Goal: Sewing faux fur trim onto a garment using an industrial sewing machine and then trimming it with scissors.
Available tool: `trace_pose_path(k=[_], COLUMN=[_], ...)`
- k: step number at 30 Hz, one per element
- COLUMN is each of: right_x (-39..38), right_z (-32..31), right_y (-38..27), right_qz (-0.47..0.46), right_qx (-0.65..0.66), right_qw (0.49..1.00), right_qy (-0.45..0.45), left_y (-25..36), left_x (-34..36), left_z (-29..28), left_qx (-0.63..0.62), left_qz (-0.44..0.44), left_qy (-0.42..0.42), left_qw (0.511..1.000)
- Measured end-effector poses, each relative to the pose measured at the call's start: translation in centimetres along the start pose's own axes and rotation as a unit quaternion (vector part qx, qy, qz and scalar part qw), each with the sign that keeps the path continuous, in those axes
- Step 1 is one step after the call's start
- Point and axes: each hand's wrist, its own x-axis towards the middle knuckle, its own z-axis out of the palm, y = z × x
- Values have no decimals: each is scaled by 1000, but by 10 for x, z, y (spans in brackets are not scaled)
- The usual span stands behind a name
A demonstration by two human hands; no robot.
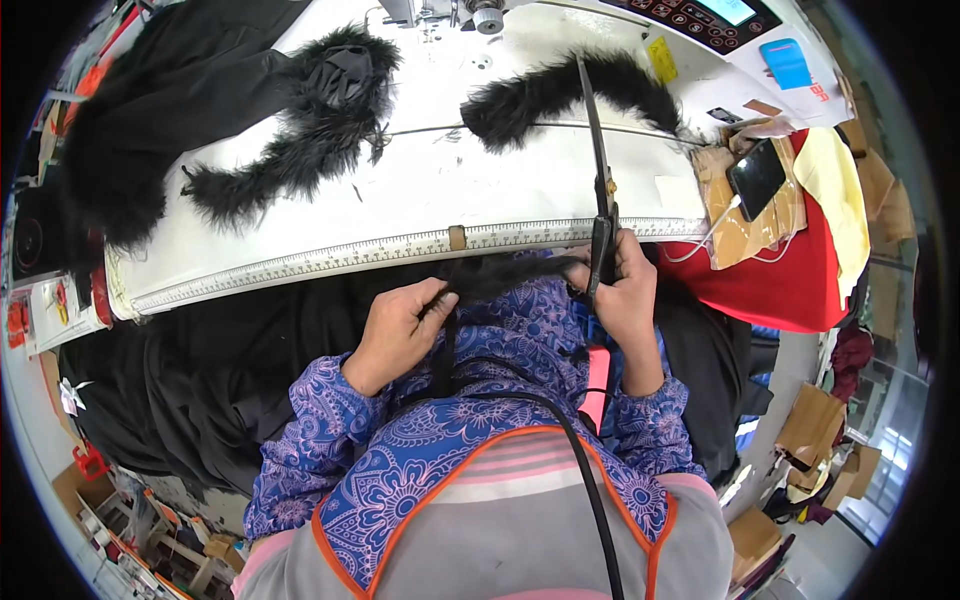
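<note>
Over my lap, a thin black fluffy strip [505, 274] stretches between my two hands. My left hand [398, 335] is closed, pinching one end of it between thumb and fingers. Closed around the black handles of a pair of scissors [601, 190], my right hand [628, 300] also touches the strip's other end. The long blades point away from me, over the table, and look nearly closed. A curved piece of black fluffy trim [540, 95] lies on the table behind the blades. Farther left is a black garment [215, 95] with fluffy edging [290, 165] hanging off it.
A measuring tape [350, 262] runs along the front edge of the white sewing machine table [420, 190]. The machine's control panel [700, 20] is at the far right. A phone [757, 178] with a white cable rests on cardboard beside red fabric [770, 285]. Black cloth [200, 370] drapes below the edge.
</note>
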Motion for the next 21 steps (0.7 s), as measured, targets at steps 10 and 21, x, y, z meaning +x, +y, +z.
trace_pose_path(k=[10,21], right_x=[-2,3], right_z=[33,55], right_y=[-7,-21], right_qz=[-41,-159], right_qx=[42,-80], right_qw=[998,979], right_qy=[27,100], left_y=[-19,-23], left_x=[-17,-24], left_z=[-11,-51], left_qx=[28,74], left_qz=[-3,-16], left_qy=[89,121], left_qw=[996,990])
